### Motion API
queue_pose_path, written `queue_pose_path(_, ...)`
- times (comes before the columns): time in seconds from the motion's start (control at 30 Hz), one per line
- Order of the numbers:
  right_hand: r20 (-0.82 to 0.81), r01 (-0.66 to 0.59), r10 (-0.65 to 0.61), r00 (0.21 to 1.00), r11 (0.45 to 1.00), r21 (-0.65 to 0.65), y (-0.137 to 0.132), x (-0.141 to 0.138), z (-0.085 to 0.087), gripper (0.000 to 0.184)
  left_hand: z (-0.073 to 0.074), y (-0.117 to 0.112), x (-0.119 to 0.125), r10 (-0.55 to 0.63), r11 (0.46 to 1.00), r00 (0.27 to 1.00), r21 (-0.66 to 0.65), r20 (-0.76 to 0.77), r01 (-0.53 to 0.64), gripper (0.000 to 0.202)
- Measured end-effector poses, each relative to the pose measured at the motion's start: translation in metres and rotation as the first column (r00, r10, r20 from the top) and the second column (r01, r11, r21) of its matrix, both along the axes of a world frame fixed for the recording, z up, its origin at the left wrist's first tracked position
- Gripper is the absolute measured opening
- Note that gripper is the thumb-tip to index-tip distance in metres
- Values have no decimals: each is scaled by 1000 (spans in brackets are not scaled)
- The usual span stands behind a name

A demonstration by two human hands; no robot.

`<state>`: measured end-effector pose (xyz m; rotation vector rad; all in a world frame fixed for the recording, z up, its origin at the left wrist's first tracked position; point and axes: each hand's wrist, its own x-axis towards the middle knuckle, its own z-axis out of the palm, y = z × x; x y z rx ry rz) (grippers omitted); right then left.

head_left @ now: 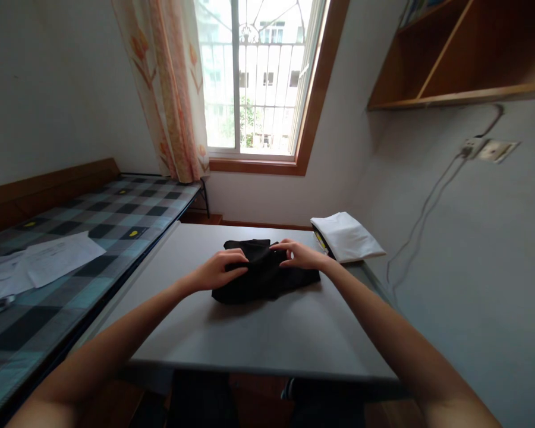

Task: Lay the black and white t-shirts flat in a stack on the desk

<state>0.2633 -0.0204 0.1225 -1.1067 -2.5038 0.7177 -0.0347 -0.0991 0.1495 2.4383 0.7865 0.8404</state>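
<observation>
A folded black garment (pixel 267 279) lies near the middle of a grey table (pixel 249 339). My left hand (pixel 220 268) rests on the garment's left part, fingers curled and pinching the cloth. My right hand (pixel 301 254) grips the cloth's upper right edge with bent fingers. Both forearms reach in from the near edge of the table.
A folded white cloth (pixel 348 236) lies at the table's far right corner, by the wall. A bed with a checked cover (pixel 93 220) and loose papers (pixel 49 258) runs along the left. A window with a curtain (pixel 169 89) is ahead; a wooden shelf (pixel 455 59) hangs upper right.
</observation>
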Motion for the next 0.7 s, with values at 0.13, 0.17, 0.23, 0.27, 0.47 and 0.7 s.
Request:
queue_pose_path(0.13,109,-97,93,990,995,28,-11,-21,-17,13,-3,-9,-1,-152,948,965,-306,-214,81,34)
queue_pose_path(0.17,126,-104,97,987,993,51,-14,-23,-19,8,-7,-7,-4,-134,933,956,-358,-261,33,37)
queue_pose_path(0.23,137,-90,74,988,989,118,-17,-26,-19,5,-15,1,-11,-25,922,946,-374,-323,-103,40)
queue_pose_path(0.27,134,-71,49,990,984,163,-19,-26,-17,4,-19,6,-14,36,921,941,-355,-337,-162,40)
queue_pose_path(0.47,96,88,-124,988,946,312,-20,-16,1,11,-34,20,-28,64,906,922,-366,-383,-214,47)
queue_pose_path(0.7,81,43,-59,995,981,188,-22,3,-21,21,-62,32,-29,215,946,937,-181,-276,-270,39)
